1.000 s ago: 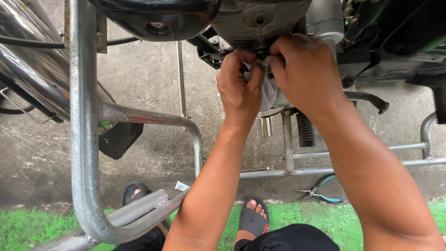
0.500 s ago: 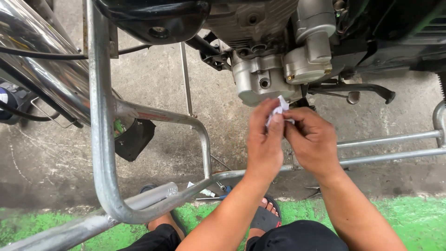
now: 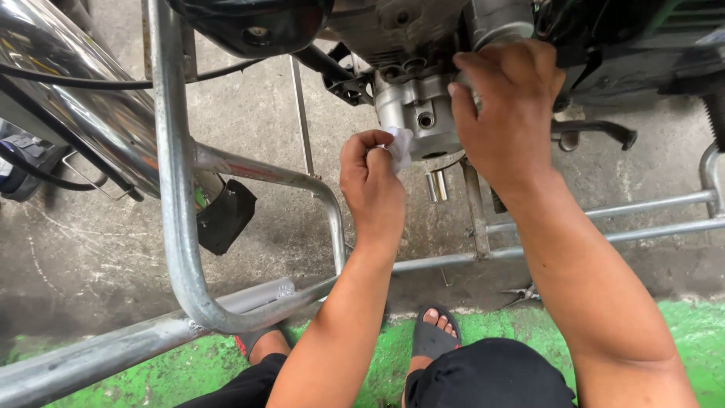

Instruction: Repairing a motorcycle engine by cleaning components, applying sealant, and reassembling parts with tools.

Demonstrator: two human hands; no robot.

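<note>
1. At the far left the chrome exhaust pipe runs slantwise, well apart from my hands; the galvanised tube frame bends round in front of me, which is likely why I crouch behind it with my sandalled foot on the green painted strip.

2. My left hand is closed in a loose fist, fingers curled tight round a small white rag. I hold it bunched so that only a corner sticks out at the top, just beside the lower edge of the silver engine casing, ready to dab there.

3. My right hand lies up against the casing's right side, fingers bent and spread over the metal. Whether they pinch some small part I cannot tell; the back of the hand hides it.

4. Farther right, the black foot lever juts out under the engine, clear of both hands, and pliers lie on the concrete floor by the frame rail.

5. Half a second ago both hands were together below the casing, working the rag between them. Now they have parted: the left keeps the rag, and the right has gone up to the engine.
</note>
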